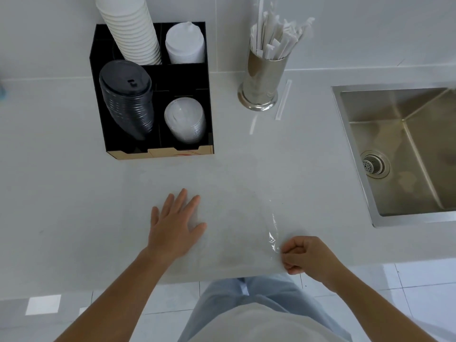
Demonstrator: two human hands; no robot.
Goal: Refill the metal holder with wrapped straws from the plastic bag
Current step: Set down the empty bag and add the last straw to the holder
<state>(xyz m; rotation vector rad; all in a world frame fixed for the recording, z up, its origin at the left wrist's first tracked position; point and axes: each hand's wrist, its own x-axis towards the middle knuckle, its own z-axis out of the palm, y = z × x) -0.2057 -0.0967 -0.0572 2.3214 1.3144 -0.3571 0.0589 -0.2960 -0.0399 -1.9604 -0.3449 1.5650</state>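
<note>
1. Pale grey countertop (74, 193) fills most of the view, with a white wall behind it at 12 o'clock and tiled floor below its near edge at 6 o'clock.
2. At 1 o'clock from the centre stands the metal holder (261, 80), upright on its round base and packed with wrapped straws (274, 38) that fan out above the rim.
3. One loose wrapped straw (283, 99) lies flat on the counter just beside the holder's base, at its 3 o'clock side.
4. A clear plastic bag (246, 206) lies flattened on the counter between the hands, reaching up toward the holder; it is nearly see-through, and whether any straws are inside cannot be told.
5. The left hand (175, 230) lies flat, palm down and fingers spread, on the bag's edge at 7 o'clock, gripping nothing.
6. The right hand (306, 257) is curled at 5 o'clock, its fingertips pinching the crinkled edge of the bag.
7. At 10 o'clock sits a black organiser (207, 107) holding stacked white cups (130, 28), black lids (125, 97), clear lids (185, 119) and a white stack (185, 43).
8. A steel sink (399, 149) is set into the counter at 3 o'clock.
</note>
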